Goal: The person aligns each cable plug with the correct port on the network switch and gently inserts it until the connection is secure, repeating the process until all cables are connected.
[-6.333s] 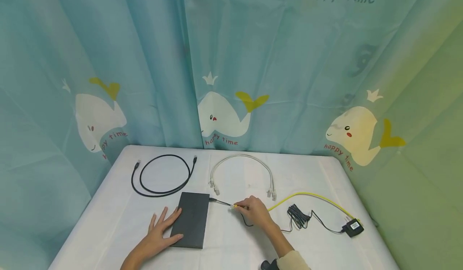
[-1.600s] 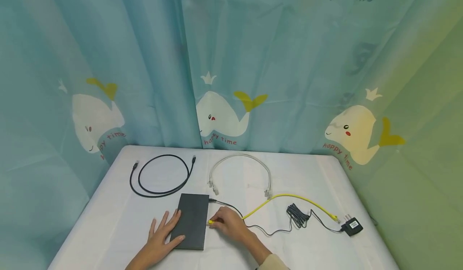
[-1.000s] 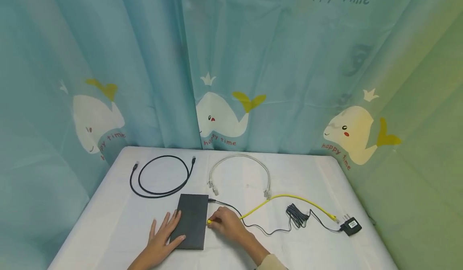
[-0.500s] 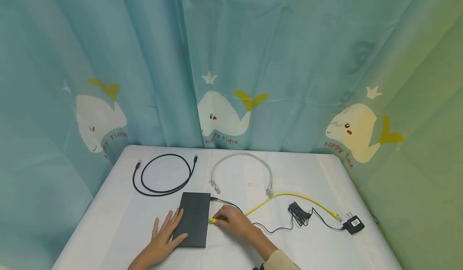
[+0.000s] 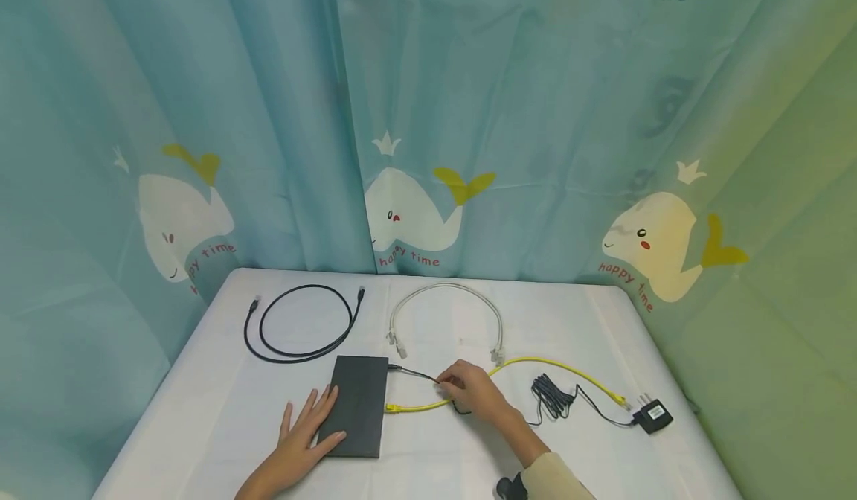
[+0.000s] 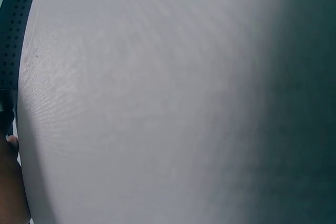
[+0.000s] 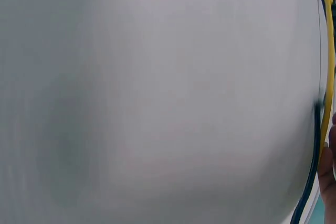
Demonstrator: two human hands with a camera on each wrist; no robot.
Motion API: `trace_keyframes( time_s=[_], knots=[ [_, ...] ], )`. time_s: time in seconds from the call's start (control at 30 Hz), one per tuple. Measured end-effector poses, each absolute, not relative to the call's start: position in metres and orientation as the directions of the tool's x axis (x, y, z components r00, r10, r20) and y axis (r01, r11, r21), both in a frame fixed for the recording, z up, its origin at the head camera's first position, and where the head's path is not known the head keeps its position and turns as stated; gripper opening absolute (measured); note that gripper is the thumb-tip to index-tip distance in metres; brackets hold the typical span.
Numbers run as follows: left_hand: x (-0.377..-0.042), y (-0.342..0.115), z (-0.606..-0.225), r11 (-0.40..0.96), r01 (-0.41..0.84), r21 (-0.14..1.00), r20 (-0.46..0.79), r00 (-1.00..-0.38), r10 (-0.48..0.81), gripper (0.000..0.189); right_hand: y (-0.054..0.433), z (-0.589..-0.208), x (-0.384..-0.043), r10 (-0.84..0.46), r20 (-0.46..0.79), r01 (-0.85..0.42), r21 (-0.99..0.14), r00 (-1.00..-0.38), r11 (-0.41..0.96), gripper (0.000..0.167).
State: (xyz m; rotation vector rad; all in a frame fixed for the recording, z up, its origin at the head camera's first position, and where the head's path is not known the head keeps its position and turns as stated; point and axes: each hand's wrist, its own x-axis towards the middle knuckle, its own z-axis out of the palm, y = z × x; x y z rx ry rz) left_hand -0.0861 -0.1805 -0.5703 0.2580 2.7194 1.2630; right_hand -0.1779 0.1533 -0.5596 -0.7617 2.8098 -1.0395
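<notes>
In the head view my left hand [image 5: 294, 440] rests with spread fingers on the left side of a flat black box [image 5: 358, 411], probably a network device. A thin black power cord [image 5: 415, 373] runs from the box's upper right side. My right hand [image 5: 475, 392] pinches this cord a short way from the box. A yellow network cable [image 5: 418, 408] has one plug at the box's right side and passes under my right hand. Its other plug lies free near the power adapter [image 5: 652, 416]. In the right wrist view, part of a finger shows beside the yellow cable [image 7: 329, 66].
A coiled black network cable [image 5: 288, 357] lies at the back left of the white table [image 5: 569, 321]. Grey-white cables [image 5: 445, 286] with clear plugs curve behind the box. A bundled length of power cord [image 5: 553, 396] sits right of my right hand. A curtain [image 5: 301, 150] closes the back.
My right hand has brought the yellow plug to the box's right side, let go of it, and moved up and right to the black power cord. My left hand has stayed on the box.
</notes>
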Motion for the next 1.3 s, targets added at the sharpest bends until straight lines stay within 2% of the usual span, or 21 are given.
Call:
trace_keyframes(
  time_s=[0.17,0.4,0.67,0.77,0.93,1.03,1.3],
  knots=[
    [-0.085,-0.180,-0.570,0.628,0.099,0.772,-0.048,-0.976,0.213,0.075,0.177,-0.562,-0.184,-0.390,0.152,-0.395,-0.622,-0.908,0.676,0.008],
    [-0.085,-0.181,-0.569,0.626,0.124,0.770,-0.017,-0.977,0.214,0.074,0.204,-0.563,-0.195,-0.295,0.249,-0.384,-0.500,-0.922,0.776,0.010],
    [-0.084,-0.181,-0.566,0.619,0.117,0.777,-0.017,-0.978,0.207,0.074,0.220,-0.556,-0.204,-0.110,0.292,-0.249,-0.497,-0.950,0.831,0.014],
    [-0.084,-0.180,-0.566,0.616,0.110,0.780,-0.023,-0.979,0.204,0.074,0.224,-0.554,-0.206,-0.018,0.239,-0.141,-0.510,-0.971,0.849,0.024],
    [-0.083,-0.180,-0.568,0.623,0.109,0.774,-0.022,-0.980,0.199,0.074,0.228,-0.550,-0.208,0.064,0.058,0.024,-0.528,-0.996,0.849,0.041],
    [-0.083,-0.181,-0.568,0.627,0.108,0.771,-0.024,-0.980,0.197,0.074,0.229,-0.550,-0.210,0.064,0.025,0.041,-0.521,-0.998,0.853,0.042],
    [-0.084,-0.180,-0.566,0.628,0.098,0.772,-0.035,-0.980,0.196,0.074,0.230,-0.548,-0.212,0.048,0.089,-0.013,-0.580,-0.995,0.815,0.036]
  ],
)
